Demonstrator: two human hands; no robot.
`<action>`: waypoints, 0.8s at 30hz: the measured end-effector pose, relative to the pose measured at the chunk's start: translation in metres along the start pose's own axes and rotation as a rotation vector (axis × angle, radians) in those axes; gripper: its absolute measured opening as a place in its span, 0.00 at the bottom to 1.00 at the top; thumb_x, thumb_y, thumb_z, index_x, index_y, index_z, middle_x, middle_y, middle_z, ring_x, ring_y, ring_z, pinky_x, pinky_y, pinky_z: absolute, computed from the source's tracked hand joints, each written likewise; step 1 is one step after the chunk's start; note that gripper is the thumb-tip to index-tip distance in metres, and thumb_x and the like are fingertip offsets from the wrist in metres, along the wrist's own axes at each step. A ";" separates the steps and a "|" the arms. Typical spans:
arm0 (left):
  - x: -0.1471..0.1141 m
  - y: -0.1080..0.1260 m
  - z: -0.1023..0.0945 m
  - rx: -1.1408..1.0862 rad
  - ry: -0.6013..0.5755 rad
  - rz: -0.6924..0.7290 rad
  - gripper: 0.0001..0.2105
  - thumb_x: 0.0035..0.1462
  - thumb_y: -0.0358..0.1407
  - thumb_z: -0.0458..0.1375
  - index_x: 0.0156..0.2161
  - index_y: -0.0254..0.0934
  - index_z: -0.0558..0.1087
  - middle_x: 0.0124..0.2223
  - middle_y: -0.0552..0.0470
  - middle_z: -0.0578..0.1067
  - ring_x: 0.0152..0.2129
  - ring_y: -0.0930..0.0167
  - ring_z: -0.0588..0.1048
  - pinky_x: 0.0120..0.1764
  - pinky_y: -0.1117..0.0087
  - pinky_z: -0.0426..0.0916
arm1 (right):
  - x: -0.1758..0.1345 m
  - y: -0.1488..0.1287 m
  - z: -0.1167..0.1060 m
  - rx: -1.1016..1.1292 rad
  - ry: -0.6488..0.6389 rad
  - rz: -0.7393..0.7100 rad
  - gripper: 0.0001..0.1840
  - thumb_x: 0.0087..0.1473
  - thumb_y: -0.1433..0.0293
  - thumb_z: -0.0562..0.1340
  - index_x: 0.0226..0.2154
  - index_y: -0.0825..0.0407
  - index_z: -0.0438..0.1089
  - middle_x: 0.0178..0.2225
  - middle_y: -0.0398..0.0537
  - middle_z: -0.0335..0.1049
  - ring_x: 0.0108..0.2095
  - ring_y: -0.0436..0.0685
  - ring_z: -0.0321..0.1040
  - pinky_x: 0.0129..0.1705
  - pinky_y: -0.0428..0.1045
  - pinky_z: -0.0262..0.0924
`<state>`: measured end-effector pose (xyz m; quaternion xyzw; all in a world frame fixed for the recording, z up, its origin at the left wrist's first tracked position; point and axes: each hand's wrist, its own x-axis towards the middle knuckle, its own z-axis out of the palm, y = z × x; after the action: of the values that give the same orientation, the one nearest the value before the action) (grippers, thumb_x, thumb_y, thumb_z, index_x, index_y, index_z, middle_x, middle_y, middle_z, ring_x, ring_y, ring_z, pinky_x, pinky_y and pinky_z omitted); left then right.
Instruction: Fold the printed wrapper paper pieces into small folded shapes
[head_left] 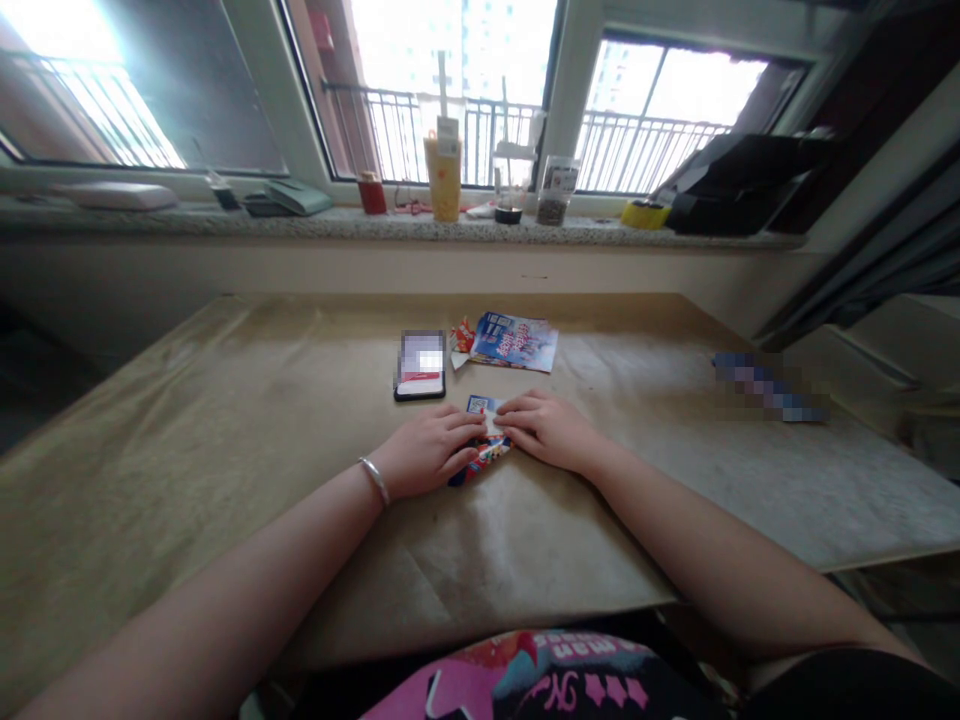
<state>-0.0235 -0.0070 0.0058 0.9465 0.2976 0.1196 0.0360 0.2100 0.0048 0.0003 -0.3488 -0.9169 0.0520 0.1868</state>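
A small folded sheet of printed paper (487, 452) lies on the table in front of me, with a QR code at its upper left, a white part and a colourful lower flap. My left hand (431, 450) rests on its left side, fingers stretched across it and thumb near the lower flap. From the other side, my right hand (551, 430) lays its outstretched fingers on the right edge. Both hands press from above; the paper under the fingers is hidden. Just beyond are a phone (421, 366), a printed leaflet stack (516, 340) and a folded red-and-white paper piece (462, 342).
A yellowish cover spreads over the table (262, 400). At the right lies a blurred, bluish flat item (769, 388). On the windowsill (300, 226) stand a yellow drink cup (444, 178), a red jar (371, 194), a clear container (555, 195) and a black bag-like object (720, 190).
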 end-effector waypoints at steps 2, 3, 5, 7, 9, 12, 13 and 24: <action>0.000 -0.002 0.000 -0.020 0.017 -0.033 0.16 0.63 0.39 0.46 0.52 0.36 0.69 0.53 0.47 0.71 0.47 0.66 0.68 0.50 0.62 0.64 | 0.000 0.000 -0.001 -0.016 -0.011 0.004 0.16 0.60 0.66 0.53 0.44 0.49 0.74 0.46 0.49 0.72 0.45 0.56 0.65 0.49 0.53 0.59; -0.001 -0.003 0.000 -0.019 0.025 -0.049 0.16 0.63 0.39 0.47 0.51 0.35 0.69 0.52 0.47 0.72 0.46 0.66 0.69 0.50 0.63 0.64 | 0.000 0.000 -0.001 -0.022 -0.015 0.007 0.16 0.59 0.66 0.53 0.44 0.49 0.74 0.47 0.49 0.72 0.45 0.57 0.65 0.50 0.53 0.59; -0.002 -0.006 -0.001 0.006 0.034 -0.074 0.15 0.63 0.38 0.47 0.49 0.34 0.70 0.51 0.46 0.73 0.46 0.66 0.69 0.50 0.62 0.65 | 0.000 0.000 -0.001 -0.036 -0.020 0.013 0.16 0.59 0.66 0.54 0.45 0.49 0.74 0.48 0.48 0.72 0.46 0.57 0.65 0.50 0.53 0.58; -0.003 -0.008 -0.002 0.037 0.036 -0.077 0.15 0.63 0.38 0.47 0.49 0.35 0.71 0.51 0.47 0.73 0.46 0.65 0.70 0.50 0.62 0.65 | 0.000 0.000 -0.002 -0.046 -0.028 0.015 0.16 0.59 0.66 0.54 0.45 0.49 0.73 0.48 0.48 0.72 0.46 0.57 0.65 0.50 0.53 0.58; -0.004 -0.010 -0.005 0.057 0.032 -0.066 0.16 0.63 0.39 0.47 0.49 0.36 0.72 0.51 0.47 0.73 0.46 0.65 0.70 0.50 0.61 0.65 | -0.001 0.000 -0.002 -0.049 -0.034 0.012 0.17 0.59 0.66 0.53 0.45 0.50 0.74 0.48 0.47 0.72 0.46 0.57 0.66 0.50 0.53 0.58; -0.006 -0.011 -0.008 0.044 0.023 -0.024 0.16 0.63 0.40 0.47 0.49 0.37 0.72 0.50 0.48 0.74 0.46 0.64 0.70 0.50 0.60 0.65 | -0.002 0.001 -0.005 -0.049 -0.039 -0.002 0.17 0.60 0.65 0.53 0.45 0.50 0.74 0.48 0.46 0.72 0.46 0.57 0.66 0.50 0.53 0.58; -0.006 -0.011 -0.009 0.026 0.018 -0.003 0.16 0.63 0.39 0.47 0.49 0.38 0.72 0.50 0.48 0.74 0.46 0.65 0.70 0.50 0.61 0.65 | -0.002 0.001 -0.006 -0.051 -0.040 -0.004 0.17 0.60 0.65 0.52 0.44 0.49 0.74 0.48 0.46 0.72 0.46 0.57 0.66 0.50 0.54 0.58; -0.007 -0.006 -0.007 -0.083 0.006 0.037 0.15 0.61 0.35 0.48 0.49 0.37 0.72 0.48 0.47 0.74 0.45 0.67 0.71 0.50 0.64 0.66 | -0.001 0.001 -0.004 -0.032 -0.046 -0.029 0.17 0.59 0.66 0.54 0.47 0.50 0.72 0.50 0.49 0.71 0.49 0.59 0.64 0.52 0.56 0.57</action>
<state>-0.0340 -0.0060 0.0107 0.9492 0.2748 0.1354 0.0722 0.2135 0.0047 0.0036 -0.3370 -0.9267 0.0427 0.1609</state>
